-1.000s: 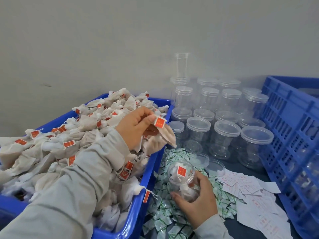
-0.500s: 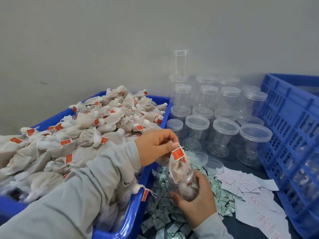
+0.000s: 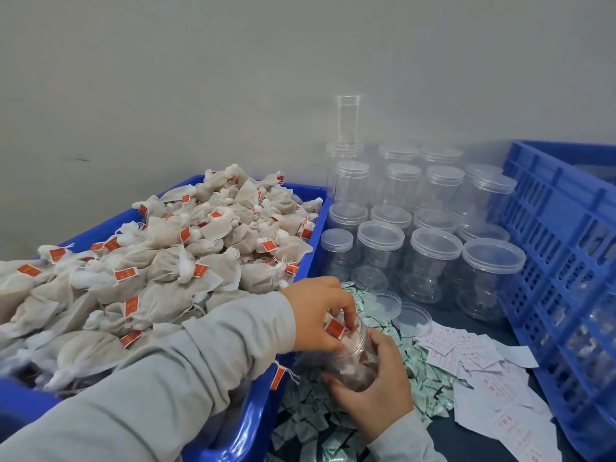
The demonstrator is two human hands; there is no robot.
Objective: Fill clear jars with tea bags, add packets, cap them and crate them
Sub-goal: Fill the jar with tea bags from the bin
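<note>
My right hand (image 3: 376, 391) grips an open clear jar (image 3: 355, 361), tilted over the pile of green-and-white packets (image 3: 316, 428). My left hand (image 3: 316, 313) is at the jar's mouth, its fingertips pinching a tea bag with a red tag (image 3: 335, 328) and pushing it inside. Several tea bags show through the jar's wall. To the left stands a blue bin (image 3: 310, 258) heaped with beige tea bags (image 3: 186, 261). My left forearm lies across the bin's near corner.
Rows of capped empty clear jars (image 3: 433, 258) stand behind the packets, against the grey wall. Two loose lids (image 3: 411, 320) lie in front of them. White slips with red print (image 3: 483, 371) are scattered at the right. A blue slatted crate (image 3: 566, 261) lines the right side.
My left hand brought a tea bag from the bin down to the jar and now pushes it into the mouth. My right hand keeps holding the jar.
</note>
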